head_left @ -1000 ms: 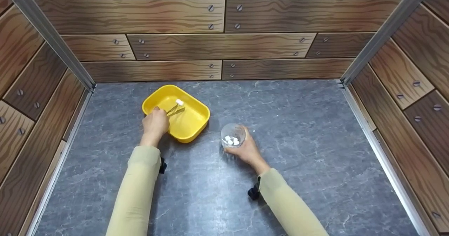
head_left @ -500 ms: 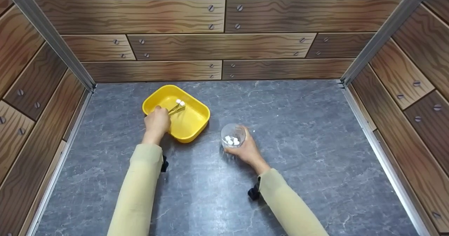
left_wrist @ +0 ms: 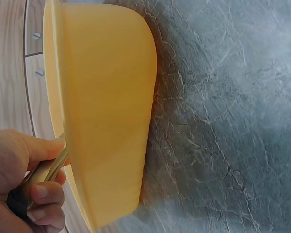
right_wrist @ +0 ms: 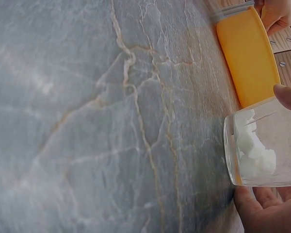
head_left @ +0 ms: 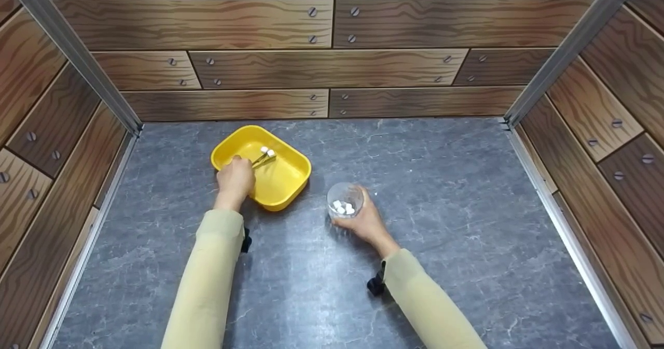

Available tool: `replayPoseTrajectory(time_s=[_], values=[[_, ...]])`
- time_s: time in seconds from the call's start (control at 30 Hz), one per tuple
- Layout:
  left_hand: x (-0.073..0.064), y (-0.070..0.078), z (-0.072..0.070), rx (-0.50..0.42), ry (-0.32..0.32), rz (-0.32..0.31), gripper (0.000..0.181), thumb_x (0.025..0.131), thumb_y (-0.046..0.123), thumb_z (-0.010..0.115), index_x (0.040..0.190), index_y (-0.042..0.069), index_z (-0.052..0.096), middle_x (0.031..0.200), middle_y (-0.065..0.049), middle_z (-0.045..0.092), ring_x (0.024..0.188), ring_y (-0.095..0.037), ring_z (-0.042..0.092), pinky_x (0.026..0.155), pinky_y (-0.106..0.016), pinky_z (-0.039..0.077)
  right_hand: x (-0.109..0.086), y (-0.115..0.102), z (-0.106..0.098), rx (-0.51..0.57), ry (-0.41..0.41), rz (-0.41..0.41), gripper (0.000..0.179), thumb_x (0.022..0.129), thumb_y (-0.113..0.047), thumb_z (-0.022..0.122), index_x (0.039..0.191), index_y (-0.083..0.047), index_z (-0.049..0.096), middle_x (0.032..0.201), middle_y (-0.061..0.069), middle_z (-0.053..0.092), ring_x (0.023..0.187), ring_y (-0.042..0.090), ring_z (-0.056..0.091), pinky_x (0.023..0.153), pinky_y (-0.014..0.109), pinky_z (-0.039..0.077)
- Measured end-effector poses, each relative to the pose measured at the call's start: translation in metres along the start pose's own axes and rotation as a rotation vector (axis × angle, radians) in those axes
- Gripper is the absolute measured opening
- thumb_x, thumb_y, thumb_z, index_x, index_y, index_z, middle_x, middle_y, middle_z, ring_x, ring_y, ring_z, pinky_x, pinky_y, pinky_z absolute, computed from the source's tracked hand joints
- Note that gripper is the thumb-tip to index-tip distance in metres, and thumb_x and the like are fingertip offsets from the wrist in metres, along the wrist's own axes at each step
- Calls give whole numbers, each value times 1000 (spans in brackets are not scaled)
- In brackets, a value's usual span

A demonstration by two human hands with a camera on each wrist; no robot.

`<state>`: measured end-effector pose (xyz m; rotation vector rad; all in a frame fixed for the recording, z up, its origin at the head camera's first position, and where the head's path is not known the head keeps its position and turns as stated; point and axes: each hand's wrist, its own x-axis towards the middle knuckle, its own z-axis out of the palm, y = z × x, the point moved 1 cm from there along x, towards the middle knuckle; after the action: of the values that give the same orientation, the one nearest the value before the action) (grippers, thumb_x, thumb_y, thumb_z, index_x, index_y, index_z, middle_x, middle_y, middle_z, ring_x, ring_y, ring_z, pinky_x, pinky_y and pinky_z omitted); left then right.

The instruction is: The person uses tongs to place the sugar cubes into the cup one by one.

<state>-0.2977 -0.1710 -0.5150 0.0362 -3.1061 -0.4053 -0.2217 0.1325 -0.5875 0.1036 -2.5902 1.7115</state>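
Note:
My left hand (head_left: 236,180) reaches over the near-left rim of a yellow basin (head_left: 282,185) and pinches metal tweezers (left_wrist: 51,170) between thumb and fingers. In the head view the tweezer tips point at two small white cubes (head_left: 267,152) on the basin's floor, right at the nearer one. My right hand (head_left: 365,219) grips a clear glass (right_wrist: 276,141) round its side. The glass stands on the grey surface, with several white cubes (right_wrist: 254,150) at its bottom. In the left wrist view the basin's wall hides the tweezer tips.
A grey marbled tabletop (head_left: 441,183) lies under everything. Wood-pattern walls (head_left: 332,69) close it in at the back and both sides, with metal posts (head_left: 570,53) at the corners. Tiny white specks dot the surface to the right of the glass.
My left hand has shifted slightly right and forward with the tweezers, whose tips have come to the cubes and drawn closer together. The two cubes moved a little. My right hand and the glass stayed put.

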Motion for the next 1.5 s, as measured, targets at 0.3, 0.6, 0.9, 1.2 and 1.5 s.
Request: replayPoseTrajectory(time_s=[0.3, 0.6, 0.9, 1.2, 1.5], values=[[0, 1, 0, -4, 21, 17, 23, 91, 0, 47, 94, -4, 70, 96, -22, 63, 81, -44, 64, 68, -57, 51, 1, -2, 0, -15, -3, -1, 98, 57, -9, 93, 139, 0, 41, 131, 21, 54, 123, 35, 51, 107, 44, 34], [0, 1, 0, 19, 41, 30, 24, 89, -1, 48, 95, -6, 70, 94, -22, 63, 81, -45, 64, 67, -58, 51, 0, -3, -1, -22, -1, 23, 101, 57, -12, 94, 141, -2, 40, 133, 21, 53, 125, 36, 50, 107, 46, 34], [-3, 3, 0, 26, 41, 40, 23, 89, -1, 49, 96, -5, 70, 94, -22, 62, 80, -44, 63, 67, -57, 51, 0, -2, -1, -1, 0, 7, 99, 57, -9, 94, 141, -2, 41, 133, 21, 53, 125, 35, 49, 107, 45, 34], [-11, 3, -1, 26, 62, 29, 24, 93, 0, 47, 94, -5, 70, 93, -20, 62, 79, -45, 64, 66, -59, 51, 0, -2, -1, -6, 2, -2, 97, 57, -10, 94, 140, -4, 43, 134, 20, 53, 125, 34, 49, 107, 45, 33], [-20, -6, -2, -24, 101, -17, 23, 92, 2, 48, 95, -5, 69, 95, -21, 62, 81, -46, 64, 67, -61, 50, -1, 0, 0, 13, -5, -13, 98, 57, -8, 93, 140, -1, 41, 133, 20, 53, 125, 34, 49, 108, 44, 33]])
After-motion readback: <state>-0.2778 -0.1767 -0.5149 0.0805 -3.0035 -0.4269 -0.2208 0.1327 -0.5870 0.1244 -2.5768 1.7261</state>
